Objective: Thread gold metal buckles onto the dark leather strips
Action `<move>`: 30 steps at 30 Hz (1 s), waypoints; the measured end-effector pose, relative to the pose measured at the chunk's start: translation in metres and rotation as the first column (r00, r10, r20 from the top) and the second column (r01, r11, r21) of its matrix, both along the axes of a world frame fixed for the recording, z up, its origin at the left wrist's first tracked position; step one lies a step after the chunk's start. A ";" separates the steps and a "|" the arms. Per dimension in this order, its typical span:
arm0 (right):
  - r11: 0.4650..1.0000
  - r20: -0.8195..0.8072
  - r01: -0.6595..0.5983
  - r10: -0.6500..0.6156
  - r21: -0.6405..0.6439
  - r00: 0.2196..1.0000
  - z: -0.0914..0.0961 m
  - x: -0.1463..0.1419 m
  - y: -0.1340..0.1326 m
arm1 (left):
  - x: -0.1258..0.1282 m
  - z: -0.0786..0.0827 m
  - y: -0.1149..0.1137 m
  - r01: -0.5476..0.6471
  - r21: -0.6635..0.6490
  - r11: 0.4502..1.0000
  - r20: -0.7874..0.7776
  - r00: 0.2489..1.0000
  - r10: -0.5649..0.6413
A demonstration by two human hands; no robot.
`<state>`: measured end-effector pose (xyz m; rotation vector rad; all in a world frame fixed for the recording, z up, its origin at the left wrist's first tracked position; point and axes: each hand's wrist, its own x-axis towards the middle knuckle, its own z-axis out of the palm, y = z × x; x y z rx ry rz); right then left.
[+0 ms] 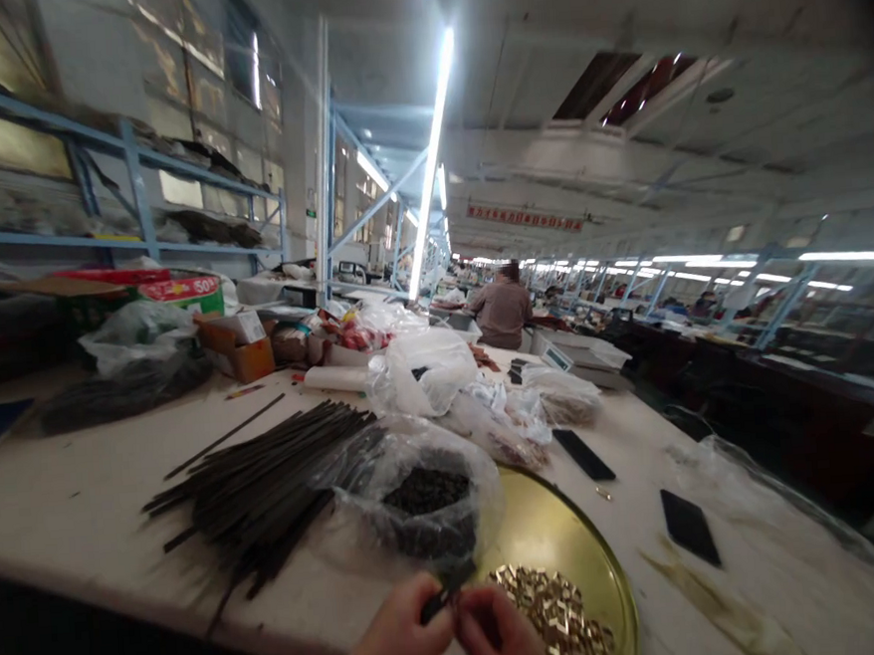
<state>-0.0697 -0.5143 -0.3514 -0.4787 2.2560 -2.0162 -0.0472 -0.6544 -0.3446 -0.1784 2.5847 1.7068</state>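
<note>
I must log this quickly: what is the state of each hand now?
Left hand: closed, pinching a small dark piece.
Right hand: fingers curled at the same piece; a grip cannot be told.

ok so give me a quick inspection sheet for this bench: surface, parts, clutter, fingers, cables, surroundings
surface: pale table, smudged, mostly covered
job's things: small dark piece beside a gold tray of brass clips; bag of dark bits and dark rods close by
clutter: plastic bags, cardboard box, flat black slabs
fingers: left hand pinches the dark piece; right hand meets its end, grip unclear
cables: nothing seen
surroundings: blue shelves, ceiling light strip, a seated person further along
</note>
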 end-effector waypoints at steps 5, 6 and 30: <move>0.996 0.121 -0.014 0.024 -0.086 0.992 -0.006 0.003 0.001 | 0.007 0.008 0.002 0.065 0.041 0.997 -0.022 0.998 -0.064; 0.995 0.121 0.005 0.007 -0.095 0.993 -0.004 0.004 0.001 | 0.007 0.010 0.000 0.085 0.053 0.995 -0.012 0.996 -0.084; 0.781 0.642 0.359 0.069 -0.511 0.764 0.006 0.010 -0.011 | 0.009 0.009 -0.009 0.224 -0.035 0.974 0.001 0.975 -0.224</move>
